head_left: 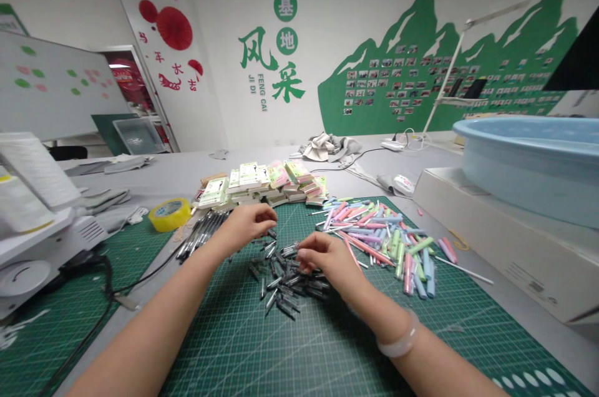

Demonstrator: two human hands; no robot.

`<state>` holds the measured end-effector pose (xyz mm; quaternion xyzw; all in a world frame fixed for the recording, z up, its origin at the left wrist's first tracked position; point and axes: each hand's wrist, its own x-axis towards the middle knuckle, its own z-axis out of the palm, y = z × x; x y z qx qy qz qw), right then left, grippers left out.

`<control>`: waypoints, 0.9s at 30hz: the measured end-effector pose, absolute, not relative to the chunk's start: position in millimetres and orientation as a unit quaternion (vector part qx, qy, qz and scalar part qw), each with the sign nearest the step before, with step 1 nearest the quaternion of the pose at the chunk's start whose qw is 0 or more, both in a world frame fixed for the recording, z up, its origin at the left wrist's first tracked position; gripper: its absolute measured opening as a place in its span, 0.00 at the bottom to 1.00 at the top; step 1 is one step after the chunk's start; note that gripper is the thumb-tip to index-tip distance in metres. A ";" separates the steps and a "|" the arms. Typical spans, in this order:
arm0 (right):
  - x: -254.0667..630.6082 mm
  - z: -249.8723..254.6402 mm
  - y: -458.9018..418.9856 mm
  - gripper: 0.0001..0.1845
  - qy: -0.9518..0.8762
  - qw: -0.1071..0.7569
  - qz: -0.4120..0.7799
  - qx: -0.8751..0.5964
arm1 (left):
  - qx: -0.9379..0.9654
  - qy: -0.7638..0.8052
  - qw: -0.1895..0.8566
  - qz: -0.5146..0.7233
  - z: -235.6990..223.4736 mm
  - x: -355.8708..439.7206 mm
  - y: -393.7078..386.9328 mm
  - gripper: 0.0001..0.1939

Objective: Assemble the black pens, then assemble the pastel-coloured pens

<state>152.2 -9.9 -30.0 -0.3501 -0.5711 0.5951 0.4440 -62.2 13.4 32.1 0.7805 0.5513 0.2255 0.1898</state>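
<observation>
A loose pile of small black and clear pen caps (292,288) lies on the green cutting mat (224,347). My left hand (248,223) hovers at the far left of the pile with its fingers curled together; a dark bit shows below the fingertips, too small to name. Over the pile's right side, my right hand (327,256) has its thumb and fingers pinched together. Whatever lies between those fingers is hidden. Black pens (202,236) lie in a row beside my left forearm. To the right of my right hand spreads a heap of pastel pens and caps (374,228).
Small boxes (248,177) are stacked behind the mat, near a yellow tape roll (169,215). A white machine (32,259) with a black cable stands at left. At right, a blue basin (528,166) rests on a white carton (505,247). Grey cloth (330,147) lies farther back.
</observation>
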 end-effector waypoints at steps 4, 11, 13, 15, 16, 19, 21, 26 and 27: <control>154.0 -31.3 -7.2 0.10 -0.560 0.455 0.591 -0.361 | 0.731 0.671 0.028 0.121 18.4 -104.7 38.2 0.06; 153.4 -32.5 -6.1 0.08 -0.583 0.453 0.560 -0.376 | 0.749 0.656 0.050 0.082 -10.1 -104.4 47.3 0.07; 153.6 -31.9 -6.5 0.07 -0.586 0.452 0.554 -0.381 | 0.753 0.650 0.034 0.098 -15.4 -95.0 45.5 0.08; 153.8 -31.7 -6.9 0.07 -0.589 0.450 0.549 -0.387 | 0.759 0.642 0.017 0.108 -20.5 -88.2 43.5 0.08; 153.8 -31.8 -7.0 0.07 -0.590 0.449 0.547 -0.389 | 0.761 0.640 0.011 0.109 -22.8 -86.1 42.7 0.08; 153.6 -32.3 -7.3 0.07 -0.591 0.448 0.547 -0.389 | 0.767 0.631 0.004 0.115 -27.6 -85.1 42.1 0.07; 153.5 -32.6 -7.2 0.06 -0.587 0.448 0.550 -0.389 | 0.769 0.626 0.004 0.132 -27.5 -87.0 43.4 0.06; 153.9 -34.2 -6.0 0.06 -0.581 0.456 0.557 -0.381 | 0.756 0.608 0.081 0.228 -18.3 -86.1 45.8 0.06; 154.0 -34.5 -5.8 0.07 -0.578 0.457 0.560 -0.379 | 0.747 0.600 0.129 0.257 -15.7 -83.2 44.4 0.06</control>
